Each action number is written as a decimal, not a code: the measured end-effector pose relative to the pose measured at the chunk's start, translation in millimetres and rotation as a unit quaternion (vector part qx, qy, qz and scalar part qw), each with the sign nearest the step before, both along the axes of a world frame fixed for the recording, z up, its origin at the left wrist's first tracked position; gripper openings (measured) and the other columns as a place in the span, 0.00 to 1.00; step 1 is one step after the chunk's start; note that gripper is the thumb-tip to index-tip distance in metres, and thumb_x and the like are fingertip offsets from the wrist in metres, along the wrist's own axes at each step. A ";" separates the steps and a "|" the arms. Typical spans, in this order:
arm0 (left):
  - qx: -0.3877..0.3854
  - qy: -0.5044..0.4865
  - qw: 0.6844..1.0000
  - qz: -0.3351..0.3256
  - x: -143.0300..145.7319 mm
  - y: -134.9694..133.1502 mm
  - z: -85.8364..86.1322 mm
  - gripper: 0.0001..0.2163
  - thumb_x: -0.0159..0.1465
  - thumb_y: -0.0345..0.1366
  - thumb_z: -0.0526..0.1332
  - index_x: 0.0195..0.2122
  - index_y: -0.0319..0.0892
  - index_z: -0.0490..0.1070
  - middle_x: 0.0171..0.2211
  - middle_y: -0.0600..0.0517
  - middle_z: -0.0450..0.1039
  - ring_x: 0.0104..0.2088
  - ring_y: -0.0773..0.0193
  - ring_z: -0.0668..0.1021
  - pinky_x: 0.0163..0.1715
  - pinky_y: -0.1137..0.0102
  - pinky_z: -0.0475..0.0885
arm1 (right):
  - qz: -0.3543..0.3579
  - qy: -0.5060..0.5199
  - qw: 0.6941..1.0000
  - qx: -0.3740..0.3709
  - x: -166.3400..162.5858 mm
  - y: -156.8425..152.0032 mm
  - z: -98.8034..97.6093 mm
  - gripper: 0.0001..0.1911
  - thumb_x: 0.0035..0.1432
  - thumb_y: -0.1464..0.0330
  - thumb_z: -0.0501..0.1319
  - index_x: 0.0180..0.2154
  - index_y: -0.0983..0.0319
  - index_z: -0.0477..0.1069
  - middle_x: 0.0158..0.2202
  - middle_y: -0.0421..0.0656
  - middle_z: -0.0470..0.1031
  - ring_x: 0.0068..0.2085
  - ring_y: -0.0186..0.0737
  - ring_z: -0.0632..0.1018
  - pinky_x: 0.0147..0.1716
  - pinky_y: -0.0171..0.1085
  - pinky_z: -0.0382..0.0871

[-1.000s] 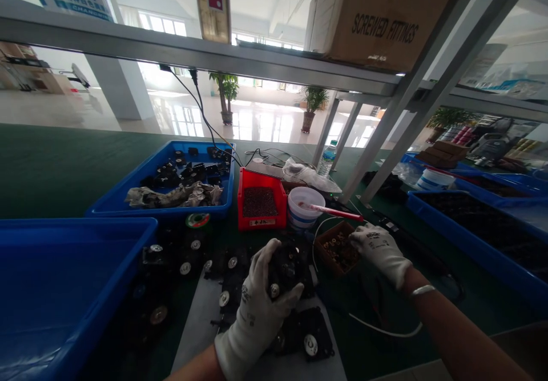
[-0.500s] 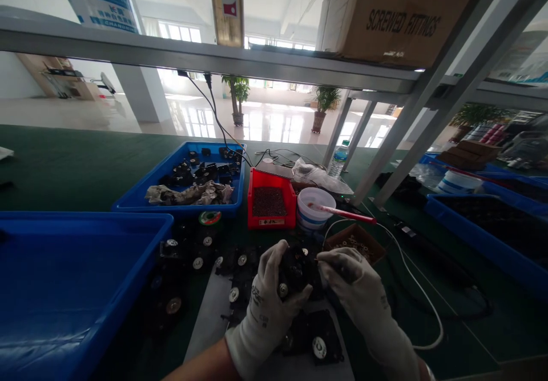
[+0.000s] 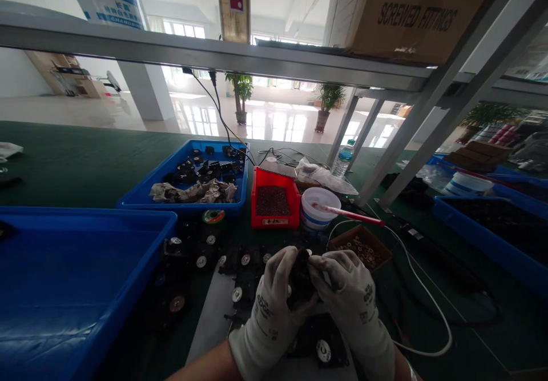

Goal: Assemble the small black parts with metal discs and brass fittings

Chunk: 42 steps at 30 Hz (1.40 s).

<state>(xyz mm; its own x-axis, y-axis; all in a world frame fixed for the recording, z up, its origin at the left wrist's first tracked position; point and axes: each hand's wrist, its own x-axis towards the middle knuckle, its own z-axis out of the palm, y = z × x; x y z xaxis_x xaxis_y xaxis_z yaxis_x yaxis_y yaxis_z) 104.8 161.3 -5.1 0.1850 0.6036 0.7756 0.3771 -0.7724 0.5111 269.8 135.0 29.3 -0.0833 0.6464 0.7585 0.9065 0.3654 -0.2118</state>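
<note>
- White-gloved left hand [image 3: 274, 307] has its grip closed round a black part [image 3: 299, 281], fingers wrapped over the left side and thumb underneath.
- Right hand [image 3: 351, 298], also gloved in white, meets it from the other side; its grip is closed on the same part, fingertips curled onto the top edge.
- The part sits between both hands, raised just above the counter [image 3: 64, 164], low in the middle of the view.
- Under and around the hands lie more black parts [image 3: 201, 255] with round silver centres, some on a grey mat [image 3: 212, 324].
- Left of them stands a big blue tray [image 3: 64, 278]; a second blue tray [image 3: 171, 198] further back holds dark pieces and a crumpled rag.
- Just beyond the hands, in a row: a red bin [image 3: 257, 198] of small dark grains, a white tub [image 3: 319, 212] with a red-handled brush [image 3: 351, 214] laid across its rim, and a brown box [image 3: 381, 252] of small metal bits.
- A white cable [image 3: 428, 312] loops over the counter to the right of the right hand.
- Overhead, a carton [image 3: 406, 9] printed "SCREWED FITTINGS" rests on a metal shelf [image 3: 171, 49]; a bottle [image 3: 342, 163] stands near one upright.
</note>
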 end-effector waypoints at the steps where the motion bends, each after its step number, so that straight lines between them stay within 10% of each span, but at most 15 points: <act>1: 0.001 0.002 1.000 0.000 -0.2 -0.1 0.0 0.29 0.69 0.36 0.65 0.68 0.42 0.57 0.57 0.39 0.71 0.55 0.51 0.80 0.53 0.60 0.83 | 0.000 -0.004 1.000 0.001 -0.2 -0.1 0.4 0.04 0.69 0.69 0.63 0.41 0.57 0.78 0.33 0.42 0.81 0.36 0.44 0.78 0.36 0.42 0.72; 36: 0.001 -0.030 1.000 -0.008 -4.7 -0.2 4.7 0.28 0.69 0.45 0.66 0.66 0.42 0.61 0.54 0.40 0.73 0.54 0.50 0.81 0.52 0.57 0.82 | 0.009 -0.084 0.996 0.026 -12.0 -23.5 33.3 0.10 0.71 0.73 0.58 0.47 0.61 0.76 0.36 0.45 0.83 0.35 0.44 0.79 0.33 0.43 0.75; 42: -0.067 -0.054 0.996 0.010 -6.9 -2.0 -4.9 0.38 0.66 0.44 0.69 0.72 0.46 0.52 0.59 0.40 0.73 0.57 0.48 0.79 0.53 0.55 0.81 | -0.033 0.210 0.975 -0.065 -2.7 -27.8 7.8 0.18 0.71 0.62 0.60 0.60 0.52 0.74 0.48 0.47 0.83 0.48 0.51 0.82 0.44 0.50 0.79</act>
